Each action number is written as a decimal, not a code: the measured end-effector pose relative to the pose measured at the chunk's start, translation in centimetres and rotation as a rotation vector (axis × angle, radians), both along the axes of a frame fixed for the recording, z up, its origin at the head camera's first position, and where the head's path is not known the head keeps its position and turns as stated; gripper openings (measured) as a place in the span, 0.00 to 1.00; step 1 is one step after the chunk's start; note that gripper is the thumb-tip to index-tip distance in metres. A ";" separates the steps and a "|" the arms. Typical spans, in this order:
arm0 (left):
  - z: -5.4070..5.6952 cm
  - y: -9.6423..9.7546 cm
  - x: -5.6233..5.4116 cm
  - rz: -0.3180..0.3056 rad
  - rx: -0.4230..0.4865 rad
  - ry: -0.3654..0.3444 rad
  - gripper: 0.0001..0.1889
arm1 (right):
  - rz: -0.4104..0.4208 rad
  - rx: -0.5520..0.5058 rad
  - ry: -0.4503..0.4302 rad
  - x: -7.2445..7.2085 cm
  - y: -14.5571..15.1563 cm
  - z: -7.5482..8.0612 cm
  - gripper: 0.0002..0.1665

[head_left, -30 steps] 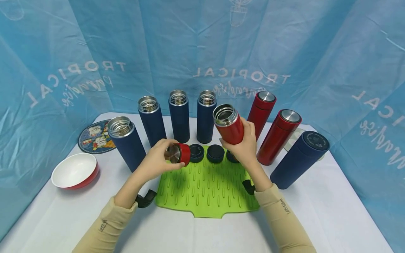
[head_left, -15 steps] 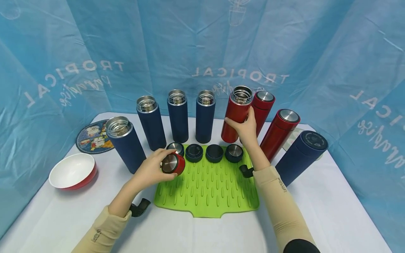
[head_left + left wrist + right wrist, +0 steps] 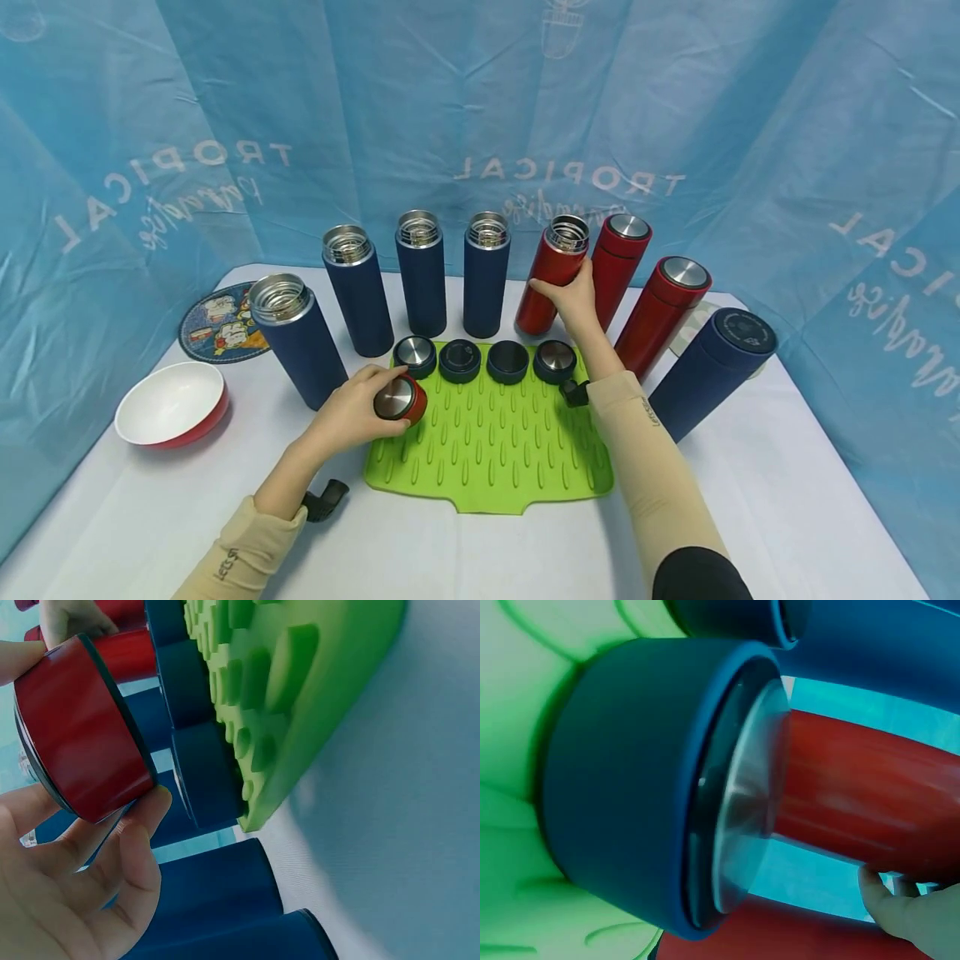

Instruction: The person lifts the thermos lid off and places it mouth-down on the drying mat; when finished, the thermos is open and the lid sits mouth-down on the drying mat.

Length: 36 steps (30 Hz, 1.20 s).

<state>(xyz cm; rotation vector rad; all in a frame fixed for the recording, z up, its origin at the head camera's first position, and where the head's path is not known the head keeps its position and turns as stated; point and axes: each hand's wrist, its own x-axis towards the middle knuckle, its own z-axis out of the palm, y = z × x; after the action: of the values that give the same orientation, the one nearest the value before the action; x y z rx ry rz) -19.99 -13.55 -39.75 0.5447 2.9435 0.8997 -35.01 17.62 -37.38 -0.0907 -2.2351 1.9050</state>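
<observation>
In the head view my left hand point(image 3: 352, 410) pinches a red bottle lid point(image 3: 402, 398) with a silver top, above the left part of a green ridged mat point(image 3: 487, 450). The left wrist view has the lid point(image 3: 86, 735) between thumb and fingers. My right hand point(image 3: 576, 302) grips the body of an uncapped red thermos bottle point(image 3: 551, 271), upright at the back behind the mat; its threaded steel mouth shows. In the right wrist view, fingertips lie on the red bottle point(image 3: 862, 795). Several dark lids, including a silver-topped one point(image 3: 556, 358), sit along the mat's far edge.
Several uncapped navy bottles, one at far left point(image 3: 296, 342), stand left and behind the mat. Right of my right hand stand two capped red bottles point(image 3: 621, 258), point(image 3: 663, 312) and a navy one point(image 3: 708, 375). A red-and-white bowl point(image 3: 176, 404) and a patterned round mat point(image 3: 225, 321) lie left.
My right hand has carried the uncapped red bottle from over the mat to the back row, upright. My left hand has drawn the red lid slightly left and down toward the mat.
</observation>
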 end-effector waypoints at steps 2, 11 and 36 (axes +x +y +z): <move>-0.2 -0.1 0.0 0.001 -0.006 -0.006 0.37 | -0.001 0.015 -0.007 -0.2 0.0 -0.1 0.47; -0.7 -0.3 -0.2 0.005 0.018 -0.025 0.39 | 0.030 0.030 -0.010 -0.6 -0.3 -0.7 0.45; -2.1 0.1 -1.2 0.005 -0.044 -0.045 0.34 | -0.142 0.182 0.260 4.2 -1.7 1.0 0.44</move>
<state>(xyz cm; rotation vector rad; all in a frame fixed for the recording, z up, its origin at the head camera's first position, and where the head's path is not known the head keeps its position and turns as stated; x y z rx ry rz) -21.16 -13.47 -41.86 0.5081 2.9178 0.8346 -30.82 15.89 -36.36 0.0242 -2.1512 1.5372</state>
